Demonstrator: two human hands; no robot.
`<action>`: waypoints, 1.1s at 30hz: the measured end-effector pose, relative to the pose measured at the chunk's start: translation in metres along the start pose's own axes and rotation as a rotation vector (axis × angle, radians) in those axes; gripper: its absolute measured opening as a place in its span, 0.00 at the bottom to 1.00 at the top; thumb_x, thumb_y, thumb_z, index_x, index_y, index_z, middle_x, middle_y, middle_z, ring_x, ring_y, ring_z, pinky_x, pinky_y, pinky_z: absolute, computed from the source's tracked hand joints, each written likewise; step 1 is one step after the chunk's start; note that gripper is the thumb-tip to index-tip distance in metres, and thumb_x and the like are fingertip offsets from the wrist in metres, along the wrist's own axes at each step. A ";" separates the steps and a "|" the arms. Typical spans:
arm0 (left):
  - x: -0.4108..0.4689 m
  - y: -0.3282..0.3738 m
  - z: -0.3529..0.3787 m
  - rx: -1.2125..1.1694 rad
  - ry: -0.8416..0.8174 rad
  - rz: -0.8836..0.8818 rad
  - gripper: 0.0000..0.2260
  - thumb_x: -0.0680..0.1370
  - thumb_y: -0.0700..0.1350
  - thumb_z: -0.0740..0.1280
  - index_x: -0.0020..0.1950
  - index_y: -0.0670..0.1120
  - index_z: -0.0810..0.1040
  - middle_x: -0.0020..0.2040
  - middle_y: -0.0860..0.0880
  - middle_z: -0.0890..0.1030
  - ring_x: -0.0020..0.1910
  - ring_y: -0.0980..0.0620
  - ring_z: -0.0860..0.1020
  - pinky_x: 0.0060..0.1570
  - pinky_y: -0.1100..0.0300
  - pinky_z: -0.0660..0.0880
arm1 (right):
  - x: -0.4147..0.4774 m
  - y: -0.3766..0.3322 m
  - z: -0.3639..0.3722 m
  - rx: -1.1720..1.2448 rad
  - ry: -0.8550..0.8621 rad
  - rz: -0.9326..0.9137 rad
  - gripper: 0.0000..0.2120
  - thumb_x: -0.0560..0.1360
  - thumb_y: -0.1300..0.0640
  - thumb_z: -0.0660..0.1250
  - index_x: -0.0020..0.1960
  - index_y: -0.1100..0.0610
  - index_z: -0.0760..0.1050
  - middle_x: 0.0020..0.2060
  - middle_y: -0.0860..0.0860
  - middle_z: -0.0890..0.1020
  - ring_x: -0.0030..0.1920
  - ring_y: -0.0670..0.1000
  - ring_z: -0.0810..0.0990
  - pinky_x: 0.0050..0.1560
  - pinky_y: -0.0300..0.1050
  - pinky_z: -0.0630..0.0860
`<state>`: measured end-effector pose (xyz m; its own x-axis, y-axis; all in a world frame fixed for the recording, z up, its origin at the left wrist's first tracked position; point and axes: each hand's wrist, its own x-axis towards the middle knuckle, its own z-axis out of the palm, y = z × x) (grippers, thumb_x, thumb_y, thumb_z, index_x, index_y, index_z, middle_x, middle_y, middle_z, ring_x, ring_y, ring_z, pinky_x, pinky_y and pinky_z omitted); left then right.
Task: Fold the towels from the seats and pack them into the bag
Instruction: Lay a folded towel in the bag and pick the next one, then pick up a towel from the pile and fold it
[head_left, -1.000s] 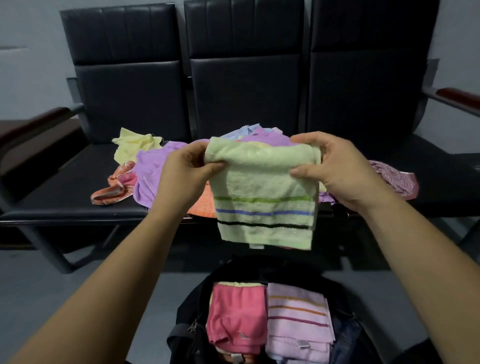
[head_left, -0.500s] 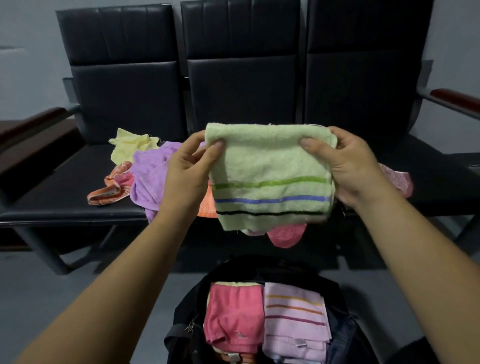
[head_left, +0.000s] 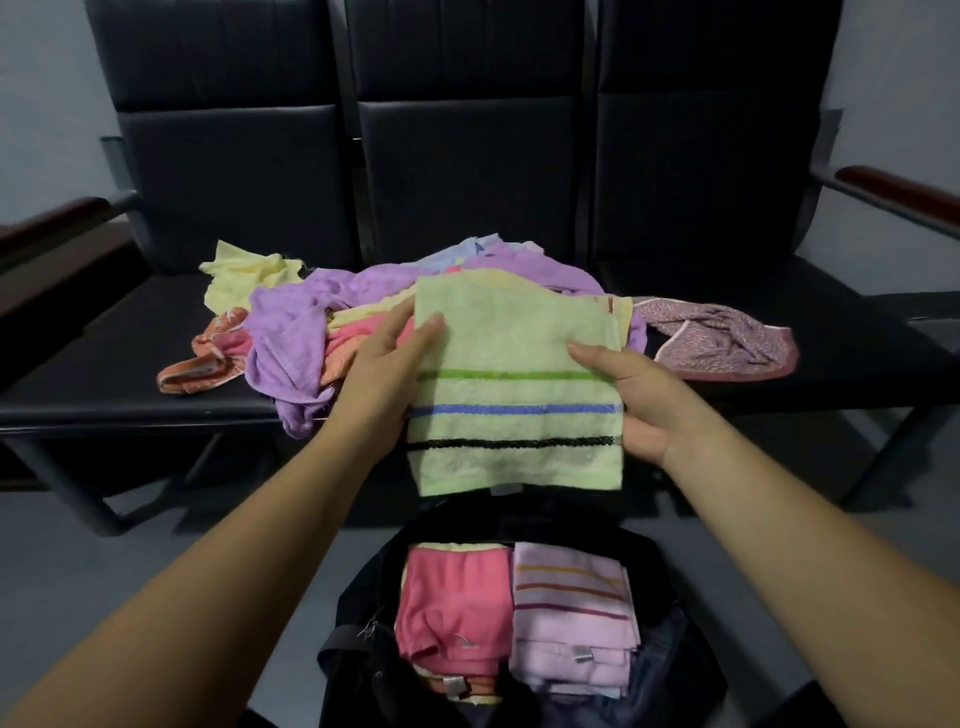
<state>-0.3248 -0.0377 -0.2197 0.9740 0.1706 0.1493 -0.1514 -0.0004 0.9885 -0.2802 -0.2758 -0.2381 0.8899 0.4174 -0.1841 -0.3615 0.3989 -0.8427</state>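
Nearest the camera, an open dark bag (head_left: 358, 665) sits on the floor with two folded towels side by side in it: a pink towel (head_left: 457, 603) on the left and a lilac striped towel (head_left: 571, 608) on the right. The bag's near edge is cut off by the frame.

Above it, both bare forearms reach forward. The left hand (head_left: 384, 364) and right hand (head_left: 634, 400) pinch the side edges of a folded green towel (head_left: 514, 384), thumbs on top and fingers hidden beneath. The towel is held nearly flat between bag and seats, its three stripes (green, blue, black) running left to right and its loose hem toward the person.

Beyond, a jumbled pile (head_left: 291, 332) of unfolded towels lies on the black seats (head_left: 104, 364), partly hidden behind the green towel, with a patterned cloth (head_left: 722, 338) at its right.
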 end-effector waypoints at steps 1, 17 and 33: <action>0.000 -0.006 -0.002 -0.004 -0.063 -0.033 0.17 0.80 0.46 0.69 0.68 0.57 0.76 0.57 0.51 0.85 0.56 0.50 0.84 0.57 0.50 0.80 | 0.002 0.007 -0.005 0.013 0.046 -0.003 0.25 0.73 0.60 0.71 0.69 0.63 0.75 0.63 0.63 0.81 0.62 0.64 0.81 0.59 0.66 0.79; -0.030 -0.192 -0.029 0.213 -0.088 -0.548 0.21 0.79 0.39 0.69 0.69 0.57 0.73 0.52 0.46 0.84 0.41 0.52 0.84 0.39 0.59 0.80 | 0.041 0.182 -0.064 -0.132 0.471 0.426 0.12 0.77 0.63 0.70 0.60 0.65 0.79 0.53 0.66 0.84 0.49 0.65 0.85 0.44 0.60 0.83; -0.050 -0.302 -0.076 0.628 -0.043 -0.781 0.20 0.80 0.44 0.66 0.72 0.47 0.69 0.58 0.47 0.80 0.51 0.49 0.77 0.45 0.60 0.73 | 0.069 0.286 -0.075 -0.997 0.577 0.511 0.13 0.77 0.58 0.69 0.59 0.63 0.78 0.53 0.60 0.82 0.56 0.60 0.80 0.46 0.42 0.68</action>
<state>-0.3408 0.0289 -0.5278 0.7695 0.3098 -0.5584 0.6374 -0.4258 0.6422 -0.3008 -0.1944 -0.5300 0.7933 -0.1754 -0.5831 -0.5571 -0.5956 -0.5787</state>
